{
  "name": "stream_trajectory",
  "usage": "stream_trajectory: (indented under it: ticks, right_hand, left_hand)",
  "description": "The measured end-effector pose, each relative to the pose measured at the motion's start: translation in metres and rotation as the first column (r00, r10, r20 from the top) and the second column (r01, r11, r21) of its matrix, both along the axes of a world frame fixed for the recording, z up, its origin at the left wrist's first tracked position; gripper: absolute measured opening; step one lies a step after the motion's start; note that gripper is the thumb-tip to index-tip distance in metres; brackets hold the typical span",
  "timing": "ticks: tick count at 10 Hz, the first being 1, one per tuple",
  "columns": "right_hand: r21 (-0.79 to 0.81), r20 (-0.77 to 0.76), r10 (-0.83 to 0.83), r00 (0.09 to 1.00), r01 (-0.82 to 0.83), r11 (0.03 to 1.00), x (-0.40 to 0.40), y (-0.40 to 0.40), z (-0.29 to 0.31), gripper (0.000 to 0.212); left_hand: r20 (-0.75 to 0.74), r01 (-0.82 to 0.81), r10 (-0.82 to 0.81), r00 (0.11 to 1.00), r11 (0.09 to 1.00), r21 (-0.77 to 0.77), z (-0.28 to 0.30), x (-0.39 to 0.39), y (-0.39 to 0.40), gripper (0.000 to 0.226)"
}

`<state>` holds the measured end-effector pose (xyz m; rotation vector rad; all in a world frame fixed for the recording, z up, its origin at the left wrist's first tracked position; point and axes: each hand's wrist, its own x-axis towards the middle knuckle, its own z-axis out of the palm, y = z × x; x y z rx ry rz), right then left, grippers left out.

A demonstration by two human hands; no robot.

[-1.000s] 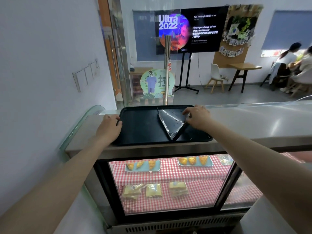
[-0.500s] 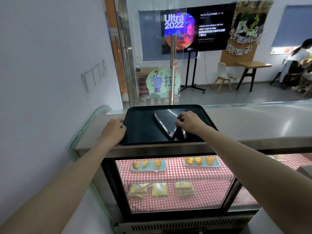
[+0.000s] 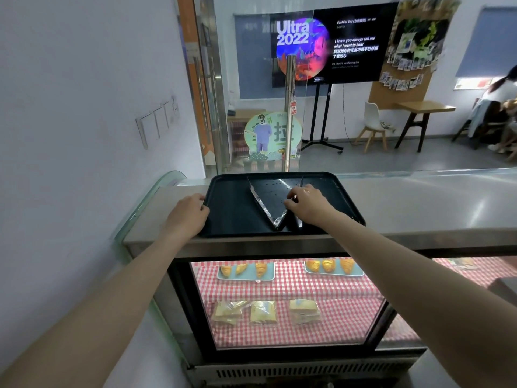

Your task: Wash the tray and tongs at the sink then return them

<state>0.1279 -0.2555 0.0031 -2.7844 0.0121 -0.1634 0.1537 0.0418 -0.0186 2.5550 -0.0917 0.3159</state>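
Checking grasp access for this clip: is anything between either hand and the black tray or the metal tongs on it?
Nothing visible. The left hand already rests on the left rim of the black rectangular tray, and the right hand lies over the right arm of the open metal tongs, apparently touching it, on the steel display-case top.

The black tray [image 3: 232, 211] has turned on the worktop [image 3: 405, 203]: a second ago it lay skewed, its near right corner swung out to the right, and now it sits more squarely. The right hand [image 3: 306, 204] has drawn back from the far tip of the tongs [image 3: 268, 204] to their right arm, nearer the hinge. The tongs now lie as a V opening away from the person. The left hand [image 3: 188, 214] has shifted slightly along the tray's left rim.
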Motion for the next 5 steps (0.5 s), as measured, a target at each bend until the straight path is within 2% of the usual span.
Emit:
stream_trajectory:
  ticks: [4,5]
  right_hand:
    - [0.137,0.018,0.068,0.998,-0.07,0.988,-0.012,-0.007,-0.001,0.043]
    - [0.183,0.098,0.053,0.994,-0.071,0.981,-0.013,-0.013,0.0,0.038]
  left_hand:
    - [0.026,-0.056,0.056,0.998,0.998,0.022,0.0,-0.011,-0.006,0.038]
    - [0.022,-0.07,0.07,0.997,0.997,-0.023,0.002,-0.012,-0.007,0.037]
